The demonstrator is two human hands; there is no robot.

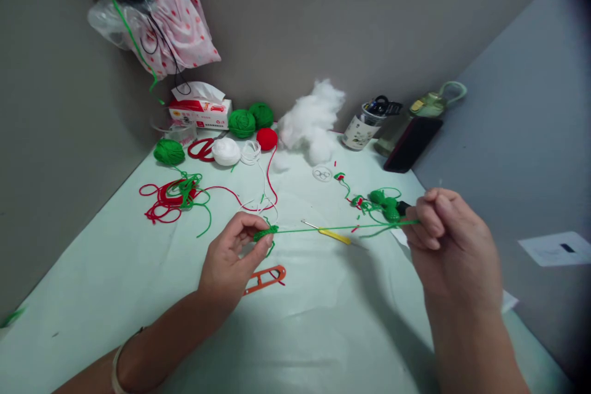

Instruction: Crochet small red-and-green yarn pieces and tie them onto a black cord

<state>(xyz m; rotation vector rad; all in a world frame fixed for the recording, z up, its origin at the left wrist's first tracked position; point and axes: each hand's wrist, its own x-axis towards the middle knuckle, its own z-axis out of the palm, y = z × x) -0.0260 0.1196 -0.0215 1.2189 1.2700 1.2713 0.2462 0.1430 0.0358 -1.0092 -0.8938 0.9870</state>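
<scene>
My left hand (235, 252) pinches a small green crocheted piece (265, 233) between thumb and fingers. From it a green yarn strand (295, 231) runs taut to the right, into the closed fingers of my right hand (450, 240). A faint thin tip shows above those fingers, too small to make out. Below the strand a crochet hook (335, 235) with a yellow handle lies on the table. An orange flat tool (266, 279) with cut-out slots sits beside my left hand, partly hidden by it. Small green crocheted pieces (390, 209) lie just left of my right hand.
Along the back stand a tissue box (201, 114), green yarn balls (242, 124), a white ball (226, 151), a red ball (266, 139), white stuffing (311, 120), a pen cup (362, 129) and a phone (412, 144) against a bottle (427, 104). Tangled yarn (173, 197) and red-handled scissors (200, 149) lie left.
</scene>
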